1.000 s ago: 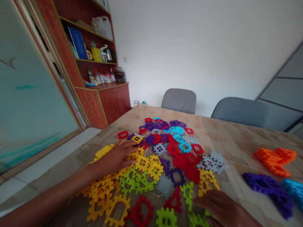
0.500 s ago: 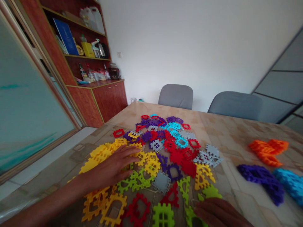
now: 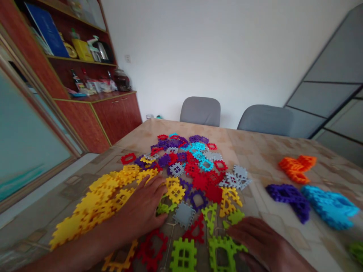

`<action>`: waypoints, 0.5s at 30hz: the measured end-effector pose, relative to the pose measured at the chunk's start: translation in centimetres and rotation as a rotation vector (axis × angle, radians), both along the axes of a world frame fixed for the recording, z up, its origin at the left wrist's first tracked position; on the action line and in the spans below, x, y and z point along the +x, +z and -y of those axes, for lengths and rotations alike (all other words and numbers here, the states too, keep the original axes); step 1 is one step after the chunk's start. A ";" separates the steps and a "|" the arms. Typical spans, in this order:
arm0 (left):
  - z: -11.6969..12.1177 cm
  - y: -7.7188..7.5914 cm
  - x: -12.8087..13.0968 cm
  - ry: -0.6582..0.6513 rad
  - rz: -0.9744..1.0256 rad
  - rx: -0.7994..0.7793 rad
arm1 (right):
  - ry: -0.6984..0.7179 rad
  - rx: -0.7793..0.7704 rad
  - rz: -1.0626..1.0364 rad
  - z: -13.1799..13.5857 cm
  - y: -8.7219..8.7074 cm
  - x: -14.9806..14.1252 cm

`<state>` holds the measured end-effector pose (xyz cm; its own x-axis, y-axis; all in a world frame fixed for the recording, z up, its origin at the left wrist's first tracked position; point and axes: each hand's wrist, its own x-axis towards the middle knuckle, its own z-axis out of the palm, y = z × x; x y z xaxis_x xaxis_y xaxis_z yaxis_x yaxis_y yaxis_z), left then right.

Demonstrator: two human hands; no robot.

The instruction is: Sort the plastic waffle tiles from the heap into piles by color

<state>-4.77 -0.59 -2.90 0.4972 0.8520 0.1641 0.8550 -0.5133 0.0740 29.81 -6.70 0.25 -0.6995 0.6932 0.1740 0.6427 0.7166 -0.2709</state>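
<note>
Flat toothed plastic building pieces lie spread in front of me. My left hand [image 3: 146,202] reaches over the yellow pieces [image 3: 106,190] and the green ones beside them, its fingers stretched and thumb apart. Its palm hides what lies directly under it. A grey square piece [image 3: 184,214] lies just right of the thumb. At lower right, my right hand [image 3: 263,241] has its fingers and thumb closed about the edge of a green piece [image 3: 237,247]. Close by are a green frame piece [image 3: 222,255] and a green window piece [image 3: 183,255].
Red pieces [image 3: 200,181], light-blue pieces [image 3: 198,150] and purple ones fill the pile's far side. To the right sit an orange stack [image 3: 296,169], a purple stack [image 3: 289,198] and a blue stack [image 3: 329,206]. Two grey chairs [image 3: 200,110] stand behind the table [image 3: 255,158].
The view has turned somewhat to the right. My left hand has shifted right and nearer over the green pieces. My right hand has come further into view and closed on a green piece.
</note>
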 end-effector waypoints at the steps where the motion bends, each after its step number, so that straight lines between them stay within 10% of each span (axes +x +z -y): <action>1: -0.2 -0.1 -0.2 -0.002 0.029 0.030 | -0.026 0.019 -0.030 -0.2 0.1 0.3; 9: -1.5 -0.1 -3.4 0.105 0.320 -0.048 | -0.208 0.127 -0.134 -1.2 0.1 3.1; 15: -0.9 2.8 -2.6 0.119 0.489 -0.211 | -0.305 0.218 -0.184 -1.3 1.3 3.3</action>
<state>-7.41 0.35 -0.06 0.3039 0.9372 0.1709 0.7465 -0.3457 0.5685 33.13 -5.37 1.57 -0.4117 0.7969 0.4422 0.7895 0.5542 -0.2638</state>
